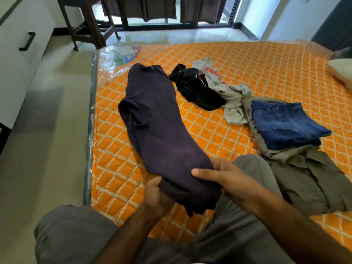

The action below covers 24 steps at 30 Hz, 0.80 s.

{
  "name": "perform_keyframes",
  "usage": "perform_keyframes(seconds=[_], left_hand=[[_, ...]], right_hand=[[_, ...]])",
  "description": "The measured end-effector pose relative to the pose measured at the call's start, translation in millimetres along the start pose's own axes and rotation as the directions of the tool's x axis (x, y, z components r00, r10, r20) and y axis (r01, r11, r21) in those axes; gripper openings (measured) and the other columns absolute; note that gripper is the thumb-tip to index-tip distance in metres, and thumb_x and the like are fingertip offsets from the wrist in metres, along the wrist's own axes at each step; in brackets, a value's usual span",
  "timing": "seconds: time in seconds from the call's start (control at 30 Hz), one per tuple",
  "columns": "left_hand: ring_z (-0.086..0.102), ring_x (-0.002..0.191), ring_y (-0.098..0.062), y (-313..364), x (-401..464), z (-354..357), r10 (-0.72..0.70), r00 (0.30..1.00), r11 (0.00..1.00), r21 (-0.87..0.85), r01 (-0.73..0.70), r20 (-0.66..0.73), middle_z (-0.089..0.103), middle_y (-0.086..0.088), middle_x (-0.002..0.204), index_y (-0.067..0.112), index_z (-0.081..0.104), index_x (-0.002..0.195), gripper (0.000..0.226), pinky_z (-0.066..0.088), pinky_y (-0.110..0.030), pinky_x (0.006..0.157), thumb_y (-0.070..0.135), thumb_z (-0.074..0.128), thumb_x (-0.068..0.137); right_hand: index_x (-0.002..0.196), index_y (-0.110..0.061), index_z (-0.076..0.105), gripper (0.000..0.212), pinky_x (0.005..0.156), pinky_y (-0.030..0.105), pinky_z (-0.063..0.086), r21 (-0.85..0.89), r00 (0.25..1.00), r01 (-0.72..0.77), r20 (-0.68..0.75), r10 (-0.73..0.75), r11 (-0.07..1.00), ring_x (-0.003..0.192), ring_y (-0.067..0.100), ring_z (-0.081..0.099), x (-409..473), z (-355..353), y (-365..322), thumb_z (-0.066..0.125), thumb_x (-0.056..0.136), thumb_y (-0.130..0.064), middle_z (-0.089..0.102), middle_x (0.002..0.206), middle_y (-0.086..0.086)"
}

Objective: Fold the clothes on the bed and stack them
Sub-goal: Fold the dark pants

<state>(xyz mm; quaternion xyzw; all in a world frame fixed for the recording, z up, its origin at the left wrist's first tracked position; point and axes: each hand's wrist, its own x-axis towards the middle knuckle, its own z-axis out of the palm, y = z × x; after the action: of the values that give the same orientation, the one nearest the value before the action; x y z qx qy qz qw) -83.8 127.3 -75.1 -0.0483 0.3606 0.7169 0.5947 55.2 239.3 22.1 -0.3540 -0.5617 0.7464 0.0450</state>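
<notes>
The left hand's (156, 195) fingers were hidden under the dark purple garment (158, 126), the olive clothes (312, 180) lay partly beneath the folded jeans (285, 122), and the pillow (341, 72) was cut off by the right edge.

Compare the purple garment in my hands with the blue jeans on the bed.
The purple garment is stretched out long; the blue jeans are folded compactly. Left hand and right hand grip the purple garment; the jeans sit untouched atop olive clothing. Both lie on the bed.
</notes>
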Motion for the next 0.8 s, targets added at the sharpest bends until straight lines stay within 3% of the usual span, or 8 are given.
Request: perform_keyframes(seconds=[0.07,0.17,0.27,0.33,0.53,0.67,0.73,0.8], left_hand=[[0.072,0.097,-0.026,11.9,5.0,-1.8,0.013,0.994,0.996,-0.092,-0.003,0.104,0.074,-0.012,0.108,0.006,0.08,0.093,0.07,0.058,-0.036,0.085,0.022,0.098,0.027],[0.07,0.098,-0.022,27.5,7.6,-3.8,0.083,0.98,0.992,-0.108,-0.065,0.18,0.073,-0.006,0.105,0.014,0.077,0.095,0.049,0.058,-0.031,0.083,0.022,0.089,0.049],[0.066,0.113,-0.025,33.6,5.4,-6.7,0.077,0.974,0.997,-0.04,-0.07,0.215,0.069,-0.01,0.121,0.012,0.073,0.113,0.051,0.056,-0.035,0.093,0.03,0.081,0.066],[0.059,0.125,-0.03,33.4,4.9,-7.1,0.088,0.977,0.993,0.062,-0.101,0.193,0.062,-0.015,0.135,0.009,0.068,0.125,0.07,0.05,-0.041,0.104,0.035,0.088,0.064],[0.064,0.119,-0.02,21.4,13.1,-23.6,0.155,0.971,0.829,0.51,-0.228,0.182,0.069,0.006,0.125,0.028,0.052,0.128,0.092,0.057,-0.033,0.088,0.05,0.097,0.05],[0.062,0.122,-0.024,16.2,14.0,-29.9,0.148,0.977,0.844,0.495,-0.207,0.156,0.06,0.001,0.135,0.027,0.043,0.137,0.105,0.056,-0.035,0.084,0.054,0.096,0.05],[0.067,0.113,-0.017,16.1,16.4,-24.0,0.174,0.974,0.843,0.489,-0.225,0.147,0.069,0.007,0.123,0.025,0.047,0.13,0.104,0.057,-0.033,0.079,0.054,0.098,0.044],[0.07,0.105,-0.012,16.3,18.1,-17.4,0.191,0.969,0.842,0.482,-0.244,0.157,0.073,0.014,0.114,0.027,0.048,0.126,0.101,0.059,-0.034,0.076,0.055,0.098,0.043]], right_hand=[[0.109,0.003,0.07,0.036,0.075,0.026,0.052,-0.088,0.998,-0.055,-0.006,0.054,0.995,0.088,0.018,0.069,2.8,-7.7,16.3,0.075,0.085,-0.023,0.075,0.1,0.012],[0.101,-0.006,0.07,0.013,0.066,0.022,0.048,-0.107,0.995,-0.095,0.002,0.096,0.99,0.074,0.01,0.065,4.2,-12.0,29.2,0.066,0.097,-0.017,0.073,0.084,0.006],[0.114,-0.005,0.069,0.029,0.08,0.038,0.048,-0.091,0.999,-0.045,0.002,0.045,0.995,0.092,0.027,0.065,5.1,-10.6,33.3,0.068,0.095,-0.026,0.07,0.111,0.027],[0.123,0.0,0.064,0.028,0.084,0.031,0.052,-0.069,0.999,0.001,0.033,0.002,0.998,0.1,0.022,0.068,5.7,-5.8,33.3,0.062,0.099,-0.014,0.07,0.12,0.021],[0.119,-0.001,0.065,0.033,0.076,0.024,0.055,0.169,0.992,0.108,0.052,-0.118,0.98,0.093,0.017,0.071,2.5,-10.1,29.3,0.064,0.087,-0.011,0.074,0.106,0.011],[0.113,0.004,0.066,0.039,0.076,0.025,0.052,0.161,0.992,0.06,0.104,-0.077,0.985,0.09,0.018,0.069,2.2,-17.3,34.8,0.066,0.076,-0.007,0.073,0.101,0.009],[0.121,0.012,0.059,0.055,0.087,0.035,0.048,0.155,0.992,0.059,0.105,-0.075,0.986,0.103,0.031,0.061,5.2,-16.0,40.8,0.068,0.072,-0.01,0.066,0.112,0.02],[0.123,0.011,0.059,0.053,0.088,0.035,0.051,0.231,0.993,0.06,0.09,-0.083,0.971,0.105,0.032,0.064,6.8,-12.2,43.3,0.065,0.074,-0.007,0.066,0.115,0.022]])
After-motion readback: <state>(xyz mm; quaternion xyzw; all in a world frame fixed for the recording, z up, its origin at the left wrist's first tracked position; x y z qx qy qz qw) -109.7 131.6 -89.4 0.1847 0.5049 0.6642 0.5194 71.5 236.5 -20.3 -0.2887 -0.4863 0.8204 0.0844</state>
